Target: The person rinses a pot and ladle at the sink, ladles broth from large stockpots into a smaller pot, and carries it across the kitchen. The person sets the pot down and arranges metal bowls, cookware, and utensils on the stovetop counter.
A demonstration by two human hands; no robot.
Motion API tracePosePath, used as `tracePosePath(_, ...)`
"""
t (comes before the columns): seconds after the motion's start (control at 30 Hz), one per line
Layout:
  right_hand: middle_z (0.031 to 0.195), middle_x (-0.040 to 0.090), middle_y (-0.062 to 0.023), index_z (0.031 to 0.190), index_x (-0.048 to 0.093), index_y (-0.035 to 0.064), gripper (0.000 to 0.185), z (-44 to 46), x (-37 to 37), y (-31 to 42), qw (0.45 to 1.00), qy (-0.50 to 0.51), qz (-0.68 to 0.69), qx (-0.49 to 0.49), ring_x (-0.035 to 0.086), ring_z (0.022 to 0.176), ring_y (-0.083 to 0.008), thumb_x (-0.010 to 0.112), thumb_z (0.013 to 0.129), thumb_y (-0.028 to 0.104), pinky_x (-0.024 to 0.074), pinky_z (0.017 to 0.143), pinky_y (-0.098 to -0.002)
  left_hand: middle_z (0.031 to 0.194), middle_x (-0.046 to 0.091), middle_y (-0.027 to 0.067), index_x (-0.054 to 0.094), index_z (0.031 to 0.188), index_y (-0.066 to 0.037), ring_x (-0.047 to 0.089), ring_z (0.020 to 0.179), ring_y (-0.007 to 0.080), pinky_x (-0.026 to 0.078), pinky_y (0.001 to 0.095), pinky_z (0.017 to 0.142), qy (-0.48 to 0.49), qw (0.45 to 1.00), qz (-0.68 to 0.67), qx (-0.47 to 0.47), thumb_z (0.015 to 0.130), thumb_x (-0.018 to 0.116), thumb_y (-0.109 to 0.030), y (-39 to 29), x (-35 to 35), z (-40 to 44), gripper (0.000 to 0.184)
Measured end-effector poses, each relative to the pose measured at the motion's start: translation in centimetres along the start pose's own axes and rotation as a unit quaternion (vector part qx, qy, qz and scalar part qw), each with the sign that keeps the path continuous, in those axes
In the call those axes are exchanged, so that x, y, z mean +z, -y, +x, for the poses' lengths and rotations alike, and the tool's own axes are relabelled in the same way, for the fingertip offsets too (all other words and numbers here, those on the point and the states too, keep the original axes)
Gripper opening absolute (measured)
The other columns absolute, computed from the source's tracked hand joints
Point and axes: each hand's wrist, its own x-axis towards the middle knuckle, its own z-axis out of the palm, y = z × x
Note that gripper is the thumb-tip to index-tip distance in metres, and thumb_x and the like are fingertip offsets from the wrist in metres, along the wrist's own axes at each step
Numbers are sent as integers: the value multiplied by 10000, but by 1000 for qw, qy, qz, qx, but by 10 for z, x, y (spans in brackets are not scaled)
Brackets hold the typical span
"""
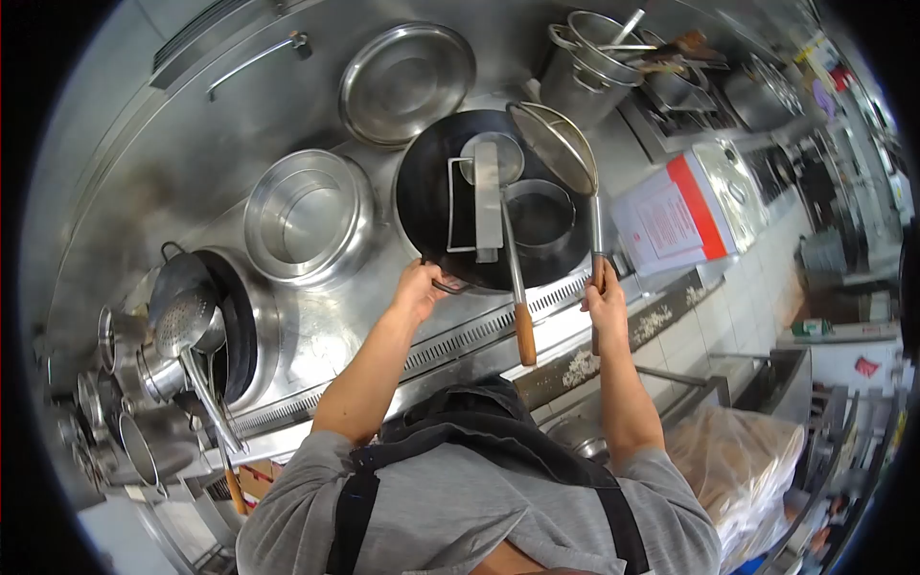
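A large black wok [422,201] sits on the steel range in front of me. My left hand [418,290] is closed around the small loop handle at its near left edge. My right hand [605,299] grips the wooden handle of a round strainer [554,146], whose head rests over the wok's right side. Inside the wok lie a ladle [514,254] with a wooden handle, a flat steel piece [487,201] with a wire frame beside it, and a dark round pot or ring [539,218]. The wok's bottom is partly hidden beneath these.
Left of the wok stands a steel pot [307,218]; a round steel lid [407,84] leans behind. A perforated skimmer [188,324] lies over another wok [240,335] at far left. A rectangular tin [671,211] and a tall pot [582,72] with utensils are right.
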Motion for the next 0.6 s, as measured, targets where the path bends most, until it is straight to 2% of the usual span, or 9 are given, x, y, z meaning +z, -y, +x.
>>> tracePosePath(0.03, 830, 576, -54, 1353, 469, 25, 536, 17, 0, -12, 1000, 18, -19, -5, 530, 574, -116, 497, 820, -21, 454, 509, -261, 1013, 623, 113, 541, 1051, -6, 646, 909, 239, 544, 391, 818, -13, 1000, -2, 12, 701, 462, 31, 5, -2, -1, 361)
tracePosePath(0.07, 837, 652, -219, 1365, 447, 35, 548, 31, -1, -21, 997, 19, -64, -32, 662, 641, -281, 487, 821, 87, 526, 609, -385, 1022, 623, 114, 536, 1057, -9, 642, 933, 253, 537, 405, 826, -35, 999, 11, -2, 698, 466, 25, 5, 5, -6, 368)
tracePosePath(0.1, 860, 648, -242, 1367, 443, 36, 553, 40, -4, -15, 997, 40, -69, -2, 662, 661, -297, 490, 818, 87, 528, 620, -389, 1030, 624, 114, 531, 1064, -11, 637, 956, 266, 530, 419, 833, -58, 998, 23, -19, 695, 470, 20, 4, 13, -12, 375)
tracePosePath(0.17, 865, 624, -98, 1384, 437, 45, 527, 68, -5, -47, 994, 49, -78, -63, 532, 568, -116, 520, 864, 29, 458, 493, -276, 1060, 619, 132, 519, 1074, -12, 622, 1007, 307, 515, 461, 832, -82, 996, 12, -32, 687, 473, 12, 4, 21, -20, 390)
tracePosePath(0.2, 819, 626, -99, 1382, 444, 57, 517, 71, -11, -37, 994, 72, -81, -21, 525, 534, -122, 525, 872, 42, 456, 471, -287, 1086, 610, 146, 503, 1100, -12, 614, 1024, 326, 509, 485, 836, -78, 995, -11, -64, 684, 468, 13, 7, 22, -21, 418)
tracePosePath(0.23, 769, 614, -89, 1369, 455, 61, 499, 83, -16, -53, 986, 80, -131, -61, 518, 494, -129, 534, 876, 55, 452, 449, -292, 1112, 600, 159, 487, 1126, -12, 607, 1040, 345, 503, 510, 839, -70, 993, -34, -94, 682, 463, 15, 9, 24, -22, 446)
tracePosePath(0.3, 777, 609, -90, 1384, 430, 59, 529, 86, -24, -43, 983, 122, -134, -37, 521, 472, -138, 546, 868, 49, 452, 442, -288, 1118, 582, 178, 449, 1182, -2, 604, 1033, 357, 509, 494, 861, -73, 992, -76, -75, 660, 450, 49, 16, 41, -30, 524)
tracePosePath(0.37, 764, 596, -85, 1358, 439, 44, 513, 82, -29, -20, 983, 161, -85, 2, 531, 468, -146, 549, 857, 39, 461, 435, -290, 1012, 593, 154, 478, 1074, 4, 636, 931, 343, 551, 477, 812, -74, 985, -152, 38, 661, 427, 89, 30, 48, -29, 425)
tracePosePath(0.6, 720, 531, -57, 1132, 489, 0, 325, 68, -29, -6, 954, 265, 80, 117, 555, 469, -164, 556, 813, 4, 494, 396, -320, 899, 564, 125, 467, 1031, 53, 599, 784, 254, 553, 386, 722, -137, 974, -158, 91, 633, 433, 134, 35, 66, -62, 408)
